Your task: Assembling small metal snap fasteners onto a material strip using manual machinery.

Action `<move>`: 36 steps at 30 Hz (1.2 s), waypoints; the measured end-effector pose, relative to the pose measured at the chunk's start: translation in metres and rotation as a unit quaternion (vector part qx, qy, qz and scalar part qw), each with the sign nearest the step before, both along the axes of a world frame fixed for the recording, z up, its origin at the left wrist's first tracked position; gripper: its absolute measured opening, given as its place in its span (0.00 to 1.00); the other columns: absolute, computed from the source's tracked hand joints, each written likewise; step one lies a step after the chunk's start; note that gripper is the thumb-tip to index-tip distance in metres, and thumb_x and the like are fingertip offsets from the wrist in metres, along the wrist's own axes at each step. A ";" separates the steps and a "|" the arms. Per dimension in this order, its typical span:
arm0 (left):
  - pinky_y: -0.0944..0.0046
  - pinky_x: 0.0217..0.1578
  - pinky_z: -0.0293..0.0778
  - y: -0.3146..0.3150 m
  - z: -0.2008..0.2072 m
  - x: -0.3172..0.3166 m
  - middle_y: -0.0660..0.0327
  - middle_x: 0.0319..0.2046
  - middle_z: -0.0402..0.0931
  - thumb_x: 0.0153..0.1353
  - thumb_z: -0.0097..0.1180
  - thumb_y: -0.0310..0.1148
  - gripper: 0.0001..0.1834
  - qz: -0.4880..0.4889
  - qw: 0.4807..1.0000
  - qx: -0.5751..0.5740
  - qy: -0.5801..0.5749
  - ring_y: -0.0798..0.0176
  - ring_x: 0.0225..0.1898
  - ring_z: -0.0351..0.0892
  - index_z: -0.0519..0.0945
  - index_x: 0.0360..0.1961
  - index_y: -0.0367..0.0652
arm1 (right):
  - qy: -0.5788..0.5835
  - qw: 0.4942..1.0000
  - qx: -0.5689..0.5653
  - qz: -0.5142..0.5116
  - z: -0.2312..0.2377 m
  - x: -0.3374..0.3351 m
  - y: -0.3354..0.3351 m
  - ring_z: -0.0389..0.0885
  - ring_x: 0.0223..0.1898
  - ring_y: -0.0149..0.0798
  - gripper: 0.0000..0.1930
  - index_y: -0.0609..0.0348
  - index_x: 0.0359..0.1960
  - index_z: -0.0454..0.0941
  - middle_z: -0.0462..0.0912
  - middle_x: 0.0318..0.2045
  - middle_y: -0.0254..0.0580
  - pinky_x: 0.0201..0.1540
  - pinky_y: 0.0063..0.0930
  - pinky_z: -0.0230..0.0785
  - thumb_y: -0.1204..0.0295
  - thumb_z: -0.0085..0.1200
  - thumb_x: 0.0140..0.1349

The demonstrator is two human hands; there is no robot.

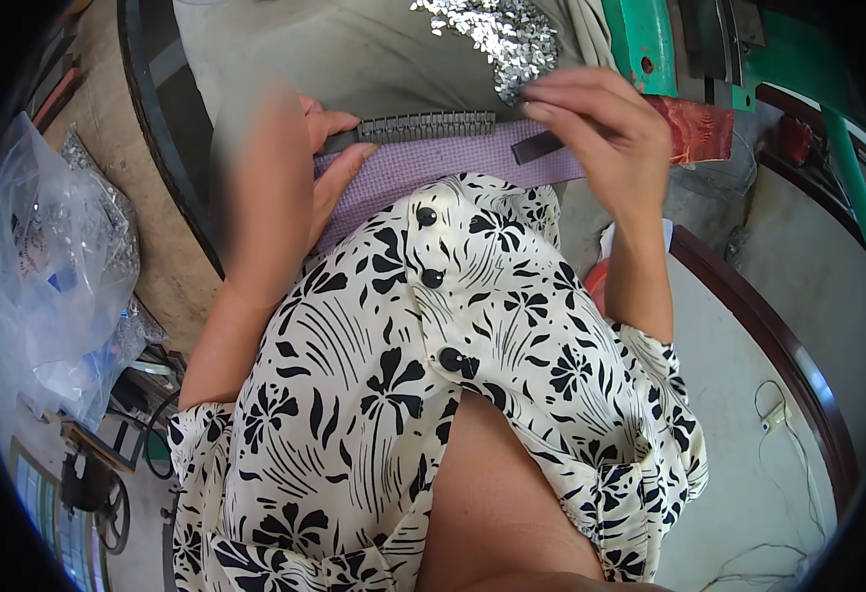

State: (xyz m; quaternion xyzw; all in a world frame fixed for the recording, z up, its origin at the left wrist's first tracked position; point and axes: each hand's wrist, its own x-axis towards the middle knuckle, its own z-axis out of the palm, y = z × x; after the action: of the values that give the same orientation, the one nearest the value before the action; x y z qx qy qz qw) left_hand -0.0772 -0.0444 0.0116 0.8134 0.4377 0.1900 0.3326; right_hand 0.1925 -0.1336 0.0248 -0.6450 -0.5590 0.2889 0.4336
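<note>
A grey slotted metal bar (428, 125) with a row of teeth along it lies at the near edge of the work surface. My left hand (285, 163), partly blurred, has its thumb and fingers closed around the bar's left end. Small shiny metal pieces (512, 44) form a heap beyond the bar. At the heap's near tip my right hand (605, 128) is pinched together; whatever is between the fingertips is too small to make out. A short dark flat bar (537, 148) shows beside the right palm, and I cannot tell whether that hand touches it.
Purple textured cloth (393, 187) borders the near edge, over a greenish-grey cloth (354, 59). Green machine parts (645, 44) stand at the far right, near a red patterned piece (694, 128). Clear plastic bags (58, 266) sit at the left. Cables (778, 424) trail at the lower right.
</note>
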 end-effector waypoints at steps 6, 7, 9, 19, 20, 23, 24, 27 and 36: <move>0.65 0.33 0.74 0.002 0.003 -0.005 0.60 0.38 0.74 0.49 0.73 0.26 0.16 -0.012 0.999 -0.047 -0.024 0.63 0.31 0.76 0.84 0.40 0.40 | -0.104 0.988 -0.114 -0.019 0.000 0.029 -0.045 0.81 0.44 0.35 0.15 0.60 0.46 0.87 0.83 0.45 0.40 0.45 0.23 0.76 0.83 0.65 0.55; 0.66 0.33 0.73 0.003 0.003 -0.006 0.61 0.38 0.74 0.49 0.72 0.26 0.16 -0.016 0.998 -0.048 -0.026 0.63 0.31 0.75 0.84 0.40 0.39 | -0.148 0.982 -0.116 -0.014 0.000 0.028 -0.046 0.81 0.44 0.35 0.16 0.59 0.46 0.86 0.83 0.44 0.39 0.43 0.23 0.76 0.82 0.65 0.55; 0.66 0.33 0.73 0.005 0.003 -0.008 0.61 0.38 0.74 0.49 0.72 0.26 0.16 -0.020 0.998 -0.048 -0.026 0.64 0.30 0.75 0.84 0.40 0.39 | -0.189 0.975 -0.117 -0.009 -0.002 0.029 -0.047 0.80 0.44 0.36 0.16 0.59 0.46 0.86 0.83 0.43 0.38 0.42 0.24 0.76 0.81 0.66 0.54; 0.72 0.38 0.68 0.021 0.011 -0.015 0.61 0.37 0.74 0.66 0.59 0.28 0.07 -0.003 0.988 -0.150 -0.022 0.69 0.35 0.71 0.79 0.36 0.33 | -0.171 0.978 -0.117 0.034 0.000 0.024 -0.057 0.83 0.35 0.41 0.14 0.63 0.40 0.84 0.82 0.38 0.43 0.36 0.30 0.76 0.78 0.69 0.51; 0.71 0.39 0.68 0.021 0.011 -0.016 0.61 0.36 0.74 0.67 0.58 0.29 0.08 -0.009 0.989 -0.147 -0.019 0.69 0.36 0.71 0.78 0.35 0.33 | -0.146 0.983 -0.109 0.028 0.002 0.022 -0.055 0.83 0.35 0.41 0.14 0.63 0.40 0.84 0.83 0.38 0.43 0.36 0.30 0.76 0.78 0.69 0.51; 0.70 0.39 0.67 0.020 0.012 -0.016 0.61 0.35 0.73 0.68 0.56 0.30 0.09 -0.010 0.989 -0.149 -0.012 0.68 0.35 0.70 0.76 0.34 0.34 | -0.143 0.987 -0.029 0.059 0.010 0.004 -0.039 0.82 0.36 0.31 0.15 0.65 0.42 0.84 0.83 0.40 0.41 0.38 0.24 0.76 0.81 0.70 0.50; 0.70 0.39 0.67 0.022 0.011 -0.015 0.61 0.35 0.73 0.68 0.56 0.30 0.09 -0.010 0.989 -0.147 -0.011 0.68 0.35 0.70 0.76 0.34 0.34 | -0.143 0.987 -0.012 0.072 0.010 -0.004 -0.028 0.84 0.37 0.33 0.15 0.63 0.42 0.84 0.83 0.39 0.41 0.40 0.25 0.77 0.78 0.70 0.51; 0.62 0.33 0.70 0.019 0.009 -0.012 0.57 0.31 0.70 0.68 0.56 0.32 0.11 -0.008 0.993 -0.118 -0.007 0.60 0.29 0.73 0.75 0.32 0.34 | -0.171 0.979 0.039 0.106 0.005 -0.027 0.001 0.83 0.39 0.44 0.11 0.62 0.38 0.83 0.83 0.38 0.41 0.41 0.34 0.77 0.75 0.68 0.52; 0.56 0.33 0.70 0.011 0.018 0.002 0.54 0.34 0.71 0.68 0.56 0.34 0.12 -0.020 0.995 -0.086 0.046 0.53 0.30 0.75 0.75 0.32 0.35 | -0.206 0.963 0.058 0.162 -0.004 -0.044 0.020 0.81 0.39 0.45 0.11 0.62 0.37 0.83 0.80 0.33 0.40 0.42 0.37 0.76 0.76 0.66 0.51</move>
State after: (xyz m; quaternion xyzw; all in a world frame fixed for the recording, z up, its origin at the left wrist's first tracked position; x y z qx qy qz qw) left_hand -0.0754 -0.0334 0.0292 0.7983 0.4509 0.1074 0.3847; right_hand 0.1485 -0.1137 0.0206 -0.5655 -0.7490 0.1827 0.2931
